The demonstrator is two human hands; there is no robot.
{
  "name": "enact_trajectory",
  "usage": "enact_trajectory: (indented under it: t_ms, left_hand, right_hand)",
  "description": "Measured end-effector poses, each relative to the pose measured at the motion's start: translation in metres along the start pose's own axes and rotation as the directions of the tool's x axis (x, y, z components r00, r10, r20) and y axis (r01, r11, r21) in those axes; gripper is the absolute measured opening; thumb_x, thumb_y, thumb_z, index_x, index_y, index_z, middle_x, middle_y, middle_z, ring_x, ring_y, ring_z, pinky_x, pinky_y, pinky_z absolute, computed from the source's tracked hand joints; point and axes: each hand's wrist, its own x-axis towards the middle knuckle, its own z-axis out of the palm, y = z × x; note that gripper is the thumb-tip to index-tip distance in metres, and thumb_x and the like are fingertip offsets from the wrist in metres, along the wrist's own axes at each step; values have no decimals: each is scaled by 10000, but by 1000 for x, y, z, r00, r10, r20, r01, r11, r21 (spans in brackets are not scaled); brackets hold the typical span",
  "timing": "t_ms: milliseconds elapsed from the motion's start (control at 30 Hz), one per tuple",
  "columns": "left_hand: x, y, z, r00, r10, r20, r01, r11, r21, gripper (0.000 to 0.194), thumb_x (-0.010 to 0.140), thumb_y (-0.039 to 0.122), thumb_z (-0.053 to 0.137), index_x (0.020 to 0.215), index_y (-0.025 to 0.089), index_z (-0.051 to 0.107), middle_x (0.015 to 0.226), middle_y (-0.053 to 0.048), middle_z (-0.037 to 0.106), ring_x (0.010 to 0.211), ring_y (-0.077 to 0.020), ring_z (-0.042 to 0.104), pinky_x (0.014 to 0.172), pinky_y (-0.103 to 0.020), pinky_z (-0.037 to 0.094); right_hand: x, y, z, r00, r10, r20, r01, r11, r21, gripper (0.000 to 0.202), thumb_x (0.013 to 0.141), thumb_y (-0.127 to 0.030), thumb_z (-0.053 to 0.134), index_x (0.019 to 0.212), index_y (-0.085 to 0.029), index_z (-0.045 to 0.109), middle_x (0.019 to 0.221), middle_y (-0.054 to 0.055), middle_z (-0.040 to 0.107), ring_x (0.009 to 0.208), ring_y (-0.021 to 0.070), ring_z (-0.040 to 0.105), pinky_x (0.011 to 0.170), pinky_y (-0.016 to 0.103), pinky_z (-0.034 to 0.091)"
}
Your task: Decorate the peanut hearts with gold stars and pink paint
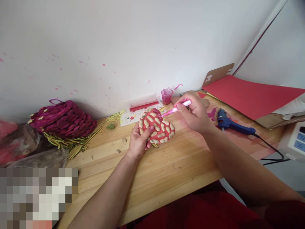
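Note:
My left hand (pixel 139 140) grips the lower left edge of a red cutout covered with peanuts (pixel 157 127), thumb on its face. Most of the peanut shells are tan; those near its top edge are coated magenta. In my right hand (pixel 193 113) is a slim paintbrush (pixel 177 108) with a white end, smeared pink toward the tip. Its tip is at the magenta peanuts, and I cannot tell whether it touches them. Behind the cutout stands a clear plastic cup of magenta paint (pixel 167 96). A thin cord loop (pixel 155 145) hangs from the cutout's lower edge.
At the left sits a stack of magenta peanut pieces (pixel 69 119) with yellow-green cords. A blue glue gun (pixel 234 124) with a black cable lies at the right, below red card sheets (pixel 254 95). A green thread ball (pixel 110 126) and a star-sticker sheet (pixel 131 118) lie near the wall.

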Motion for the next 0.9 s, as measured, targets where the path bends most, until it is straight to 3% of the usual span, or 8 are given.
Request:
enact_trajectory:
  t_ms: [100, 233, 433, 900]
  left_hand:
    - [0, 0, 0, 1000, -1, -8, 1, 1000, -6, 448, 738, 463, 884, 897, 225, 540, 520, 107, 553, 280, -47, 395, 249, -140, 245]
    - [1, 0, 0, 1000, 5, -2, -5, 1000, -3, 435, 755, 453, 876, 903, 227, 535, 526, 108, 565, 277, -47, 399, 243, -137, 250]
    - [0, 1, 1, 1000, 16, 6, -16, 1000, -5, 412, 780, 415, 871, 915, 227, 529, 533, 104, 581, 277, -49, 403, 235, -134, 255]
    - [0, 0, 1, 1000, 10, -17, -10, 1000, -1, 457, 763, 438, 886, 981, 228, 544, 561, 105, 596, 280, -50, 408, 231, -138, 268]
  right_hand:
    - [0, -2, 0, 999, -9, 47, 10, 1000, -22, 169, 999, -380, 609, 898, -244, 621, 834, 26, 673, 792, 207, 615, 728, 391, 499]
    - [0, -2, -1, 998, -69, -3, 68, 996, -65, 163, 999, -357, 601, 880, -247, 618, 828, 29, 675, 796, 212, 610, 744, 402, 498]
    - [-2, -3, 3, 998, -38, 46, 39, 999, -7, 102, 997, -319, 602, 921, -254, 619, 882, 35, 694, 893, 245, 652, 831, 447, 511]
    - [-1, -11, 2, 995, -89, 40, 91, 995, -46, 102, 983, -281, 617, 892, -236, 628, 822, 27, 684, 801, 216, 630, 769, 398, 466]
